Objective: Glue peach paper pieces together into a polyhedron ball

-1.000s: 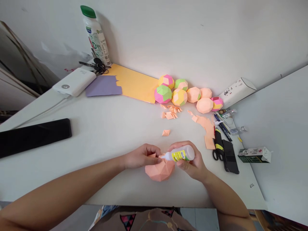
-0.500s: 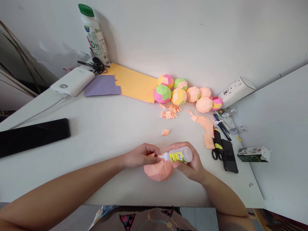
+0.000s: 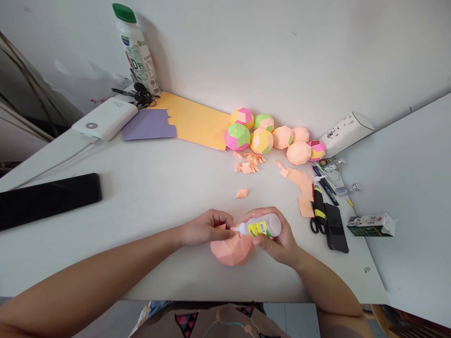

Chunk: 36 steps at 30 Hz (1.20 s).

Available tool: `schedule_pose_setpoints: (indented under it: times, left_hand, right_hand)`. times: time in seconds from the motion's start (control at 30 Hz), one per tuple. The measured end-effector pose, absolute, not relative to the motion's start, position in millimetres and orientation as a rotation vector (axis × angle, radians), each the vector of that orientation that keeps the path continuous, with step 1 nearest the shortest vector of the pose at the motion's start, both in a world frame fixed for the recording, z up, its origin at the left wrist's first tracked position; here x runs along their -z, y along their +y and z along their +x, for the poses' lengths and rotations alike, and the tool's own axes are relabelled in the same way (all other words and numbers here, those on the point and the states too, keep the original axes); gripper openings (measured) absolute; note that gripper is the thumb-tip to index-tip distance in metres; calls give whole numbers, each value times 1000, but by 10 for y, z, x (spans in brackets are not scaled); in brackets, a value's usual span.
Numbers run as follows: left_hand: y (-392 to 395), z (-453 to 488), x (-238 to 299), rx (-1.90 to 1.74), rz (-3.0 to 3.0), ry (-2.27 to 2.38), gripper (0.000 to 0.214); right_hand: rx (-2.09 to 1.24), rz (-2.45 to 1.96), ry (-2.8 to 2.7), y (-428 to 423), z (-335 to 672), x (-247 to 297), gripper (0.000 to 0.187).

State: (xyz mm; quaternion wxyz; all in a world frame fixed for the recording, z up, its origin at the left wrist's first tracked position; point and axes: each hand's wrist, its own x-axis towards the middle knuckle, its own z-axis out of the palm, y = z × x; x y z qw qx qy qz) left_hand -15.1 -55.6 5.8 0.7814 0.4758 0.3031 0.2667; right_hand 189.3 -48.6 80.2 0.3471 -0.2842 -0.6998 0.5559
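Note:
A peach faceted paper ball (image 3: 232, 251), its upper part partly hidden by my fingers, rests on the table close to me. My left hand (image 3: 207, 227) pinches the ball's upper edge between thumb and fingers. In my right hand (image 3: 282, 244) lies a white glue bottle (image 3: 262, 226) with a yellow label, tilted sideways. Its nozzle points left and meets the paper beside my left fingertips. Whether glue is coming out is too small to tell. Just beyond my hands lies a single folded peach paper piece (image 3: 242, 193).
Several finished paper balls (image 3: 261, 141) stand along the wall, with folded pieces (image 3: 251, 163) before them. Paper scraps (image 3: 301, 183), scissors (image 3: 319, 225) and a phone (image 3: 336, 227) lie right. Leftward are a black device (image 3: 49, 199), power bank (image 3: 105, 118), and purple paper (image 3: 150, 125).
Hardly anything differs. Both hands, the glue bottle and the paper ball hold nearly the same place, with only a tiny shift of the whole view.

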Motion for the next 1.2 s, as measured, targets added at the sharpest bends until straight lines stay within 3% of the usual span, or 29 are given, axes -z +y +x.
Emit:
schedule_pose_setpoints:
  times: [1.2]
  left_hand:
    - [-556,-146,-106,-582,1007,658,19]
  right_hand:
    - [-1365,-766,-1807,-489,1885,-817,30]
